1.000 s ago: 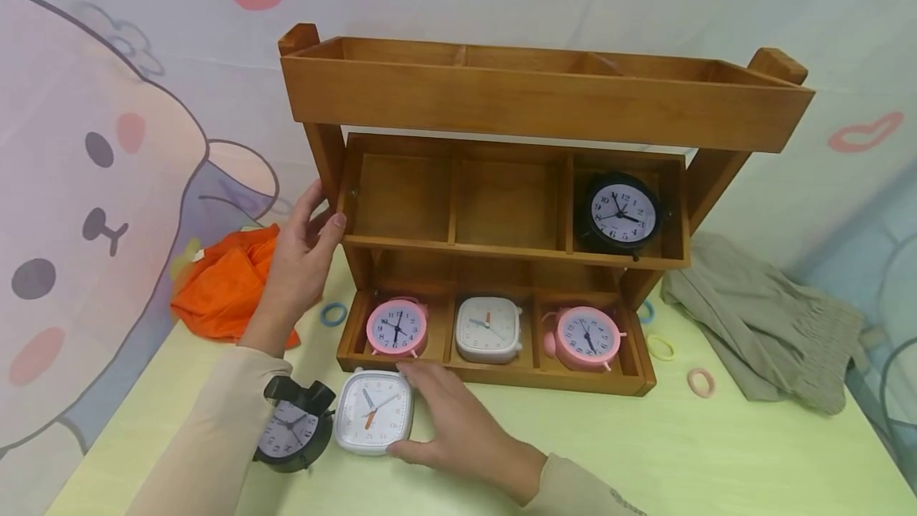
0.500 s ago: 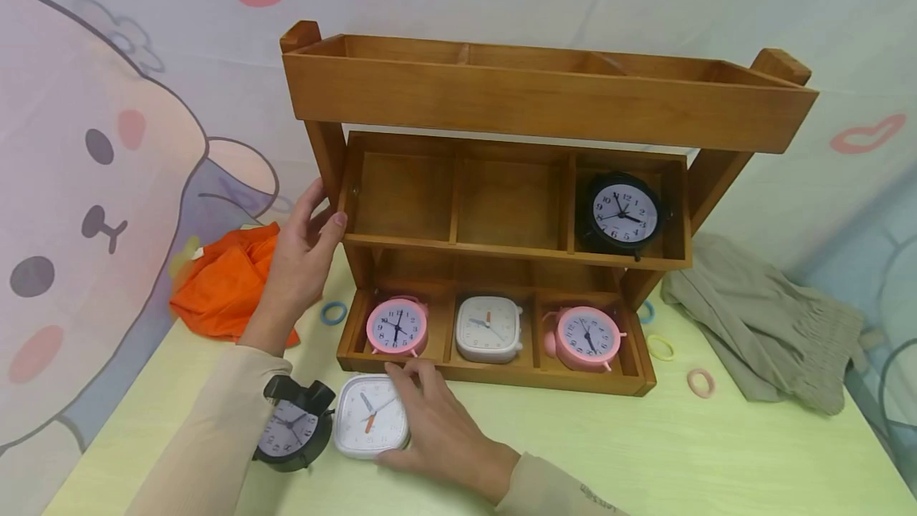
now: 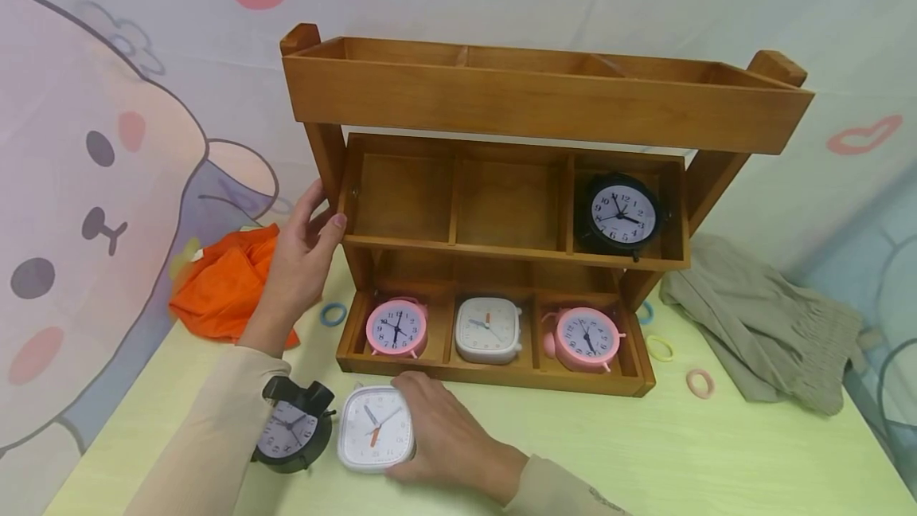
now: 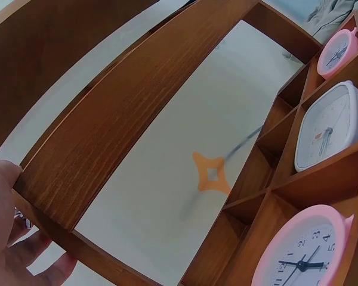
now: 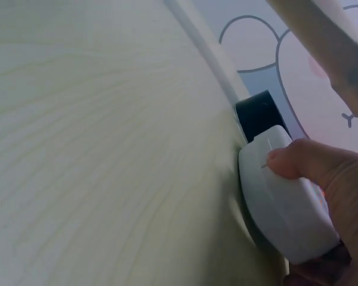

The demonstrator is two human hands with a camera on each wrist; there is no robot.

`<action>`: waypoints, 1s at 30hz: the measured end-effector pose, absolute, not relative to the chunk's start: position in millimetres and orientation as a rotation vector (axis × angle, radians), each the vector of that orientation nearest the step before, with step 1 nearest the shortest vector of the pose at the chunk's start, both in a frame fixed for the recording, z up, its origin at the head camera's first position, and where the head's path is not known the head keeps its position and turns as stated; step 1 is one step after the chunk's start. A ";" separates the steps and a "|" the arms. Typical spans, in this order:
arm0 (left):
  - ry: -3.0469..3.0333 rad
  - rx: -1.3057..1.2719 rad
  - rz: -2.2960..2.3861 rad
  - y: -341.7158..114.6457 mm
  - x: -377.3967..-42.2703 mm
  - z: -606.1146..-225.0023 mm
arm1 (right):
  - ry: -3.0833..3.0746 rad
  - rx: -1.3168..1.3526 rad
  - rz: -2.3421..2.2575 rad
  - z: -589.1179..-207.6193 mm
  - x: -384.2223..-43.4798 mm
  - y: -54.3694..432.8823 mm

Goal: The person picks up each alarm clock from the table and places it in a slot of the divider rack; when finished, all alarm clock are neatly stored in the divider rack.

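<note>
My right hand [image 3: 451, 436] holds a square white alarm clock [image 3: 376, 430] by its right side, with the thumb at the near edge. In the right wrist view the thumb presses on the white casing [image 5: 280, 196], with a shadow under it on the table. Left of it stands a black twin-bell alarm clock [image 3: 288, 428], partly behind my left sleeve. My left hand [image 3: 301, 253] grips the left side of the three-tier wooden shelf [image 3: 544, 106] by the middle tier; the left wrist view has its fingers [image 4: 33, 250] around the frame.
The bottom tier holds a pink clock [image 3: 396, 328], a white clock [image 3: 489, 330] and another pink clock [image 3: 586, 338]. A black clock [image 3: 622, 213] sits in the middle tier's right compartment. Orange cloth [image 3: 229, 285] lies left, grey-green cloth [image 3: 762, 325] right, near small rings [image 3: 700, 383].
The right hand has gone from touching the white clock's side to a firmer hold, and the clock has shifted slightly toward me. The left hand stays put on the shelf.
</note>
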State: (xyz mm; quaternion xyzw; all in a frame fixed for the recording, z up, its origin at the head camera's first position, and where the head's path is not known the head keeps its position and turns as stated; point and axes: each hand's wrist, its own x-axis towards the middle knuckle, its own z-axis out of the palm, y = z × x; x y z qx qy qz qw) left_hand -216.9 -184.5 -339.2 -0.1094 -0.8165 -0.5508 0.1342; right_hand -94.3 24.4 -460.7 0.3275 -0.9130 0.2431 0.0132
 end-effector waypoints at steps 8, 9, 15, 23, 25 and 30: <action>-2.376 -0.323 -1.647 -188.0 -217.7 -338.1 | -2.819 0.975 1.053 -438.6 -93.0 43.3; -2.377 -0.324 -1.652 -188.6 -217.9 -337.9 | -2.820 0.959 1.080 -431.5 -93.0 46.9; -2.357 -0.334 -1.718 -191.6 -219.8 -337.0 | -2.698 0.875 1.168 -380.2 -96.5 74.7; -2.394 -0.268 -1.869 -199.7 -220.4 -331.5 | -2.499 0.735 1.148 -308.5 -118.7 112.5; -2.398 -0.263 -1.888 -201.0 -220.4 -331.2 | -2.490 0.680 1.127 -296.7 -126.7 120.7; -2.392 -0.242 -1.937 -202.6 -221.9 -330.3 | -2.480 0.546 1.031 -277.3 -149.8 136.1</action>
